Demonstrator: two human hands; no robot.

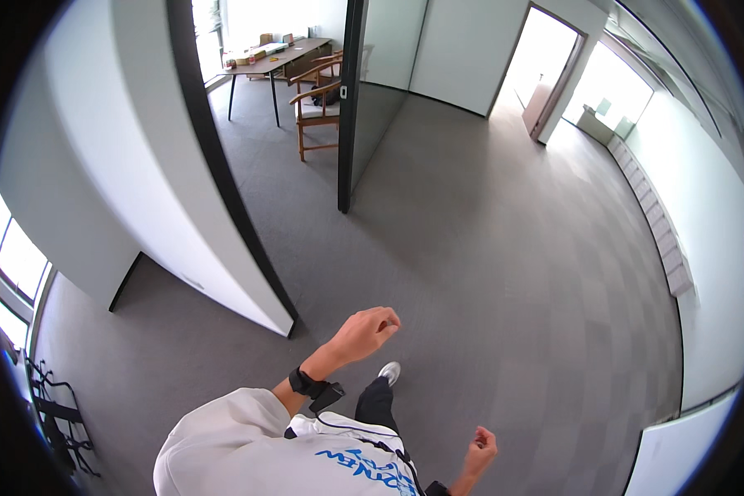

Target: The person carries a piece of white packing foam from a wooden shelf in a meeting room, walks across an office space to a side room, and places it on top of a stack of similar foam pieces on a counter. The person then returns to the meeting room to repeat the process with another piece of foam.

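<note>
My left hand (366,332) is out in front of my body with its fingers loosely curled in, and nothing shows in it. A black strap (306,383) with a small dark box (328,397) circles that wrist, and a thin cable runs from it across my white shirt (248,450). Lower and to the right, my right hand (480,450) hangs over the carpet, its fingers bent inward around no visible object. Nearest to the left hand is the end of a white wall with a black edge (283,302); the hand is apart from it.
Grey carpet (471,289) spreads ahead. A dark-framed glass door (351,124) opens toward a room with a desk (285,59) and a wooden chair (304,116). A doorway (540,62) lies farther right. Black folded frames (62,413) stand at lower left, a white panel (678,455) at lower right.
</note>
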